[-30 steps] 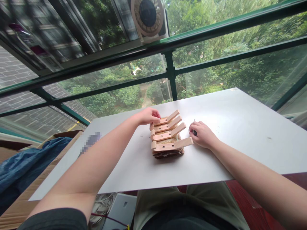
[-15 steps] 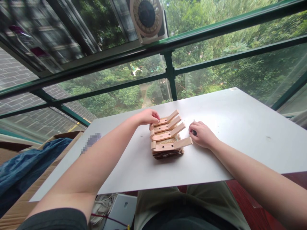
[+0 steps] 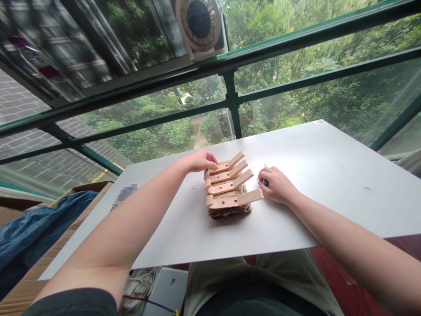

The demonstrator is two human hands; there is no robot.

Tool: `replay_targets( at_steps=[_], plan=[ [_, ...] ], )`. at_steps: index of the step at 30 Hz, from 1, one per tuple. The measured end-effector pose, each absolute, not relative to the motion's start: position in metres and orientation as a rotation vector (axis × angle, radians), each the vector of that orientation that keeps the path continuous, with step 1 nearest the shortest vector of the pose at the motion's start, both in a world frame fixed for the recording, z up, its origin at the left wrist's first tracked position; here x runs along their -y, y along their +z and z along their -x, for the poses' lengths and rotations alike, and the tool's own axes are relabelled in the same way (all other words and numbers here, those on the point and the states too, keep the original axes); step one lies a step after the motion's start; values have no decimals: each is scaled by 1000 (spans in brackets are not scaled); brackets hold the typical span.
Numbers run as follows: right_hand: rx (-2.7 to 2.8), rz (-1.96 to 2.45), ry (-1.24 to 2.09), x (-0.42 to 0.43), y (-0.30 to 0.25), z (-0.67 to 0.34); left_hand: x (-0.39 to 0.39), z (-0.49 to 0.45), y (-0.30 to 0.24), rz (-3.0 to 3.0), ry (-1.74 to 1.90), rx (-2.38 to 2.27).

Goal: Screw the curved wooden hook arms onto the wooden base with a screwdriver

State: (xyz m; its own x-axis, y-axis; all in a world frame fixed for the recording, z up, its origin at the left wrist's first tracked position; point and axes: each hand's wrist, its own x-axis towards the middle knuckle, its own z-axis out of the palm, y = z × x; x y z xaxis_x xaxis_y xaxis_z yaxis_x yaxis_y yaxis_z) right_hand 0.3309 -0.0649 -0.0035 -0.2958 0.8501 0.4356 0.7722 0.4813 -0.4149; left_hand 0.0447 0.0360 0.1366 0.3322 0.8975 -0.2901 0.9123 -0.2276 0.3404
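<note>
Several pale wooden hooks (image 3: 226,201), each with two dark screw holes or screw heads, lie side by side across a brown, ragged-edged block (image 3: 230,213). At the left end of the farthest hook (image 3: 224,167), my left hand (image 3: 202,161) has its thumb and fingers pinched together by the screw hole. Whatever is between those fingertips is too small to make out. To the right of the block, my right hand (image 3: 276,184) rests on the white table, closed around a small dark-handled tool (image 3: 265,181) with a thin pale tip pointing away. The rest of this tool is hidden by my fingers.
The block stands on a white table (image 3: 184,232) against green-framed windows. A fan (image 3: 199,19) sits at the window above. On the left is a cardboard box (image 3: 83,215) with blue cloth (image 3: 42,219). A blurred-out item (image 3: 124,195) lies by my left forearm.
The view has shifted very slightly. Both hands keep the same places and grips, and the hooks and block have not visibly moved.
</note>
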Motion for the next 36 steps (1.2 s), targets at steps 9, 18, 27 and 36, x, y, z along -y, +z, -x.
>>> replay_targets(
  at_steps=[9,18,27,36],
  plan=[
    [2119,1322,175,65,-3,-331,-33,-52,144,-2193,-112,-1654],
    [2095,1302,215,66,-2,-331,-37,-58,146,-2227,-206,-1649],
    [1923,1237,308,65,-5,-334,-37,-57,143,-2217,-151,-1685],
    [1479,1096,293,61,41,-340,-33,-56,141,-2210,-79,-1673]
  ],
)
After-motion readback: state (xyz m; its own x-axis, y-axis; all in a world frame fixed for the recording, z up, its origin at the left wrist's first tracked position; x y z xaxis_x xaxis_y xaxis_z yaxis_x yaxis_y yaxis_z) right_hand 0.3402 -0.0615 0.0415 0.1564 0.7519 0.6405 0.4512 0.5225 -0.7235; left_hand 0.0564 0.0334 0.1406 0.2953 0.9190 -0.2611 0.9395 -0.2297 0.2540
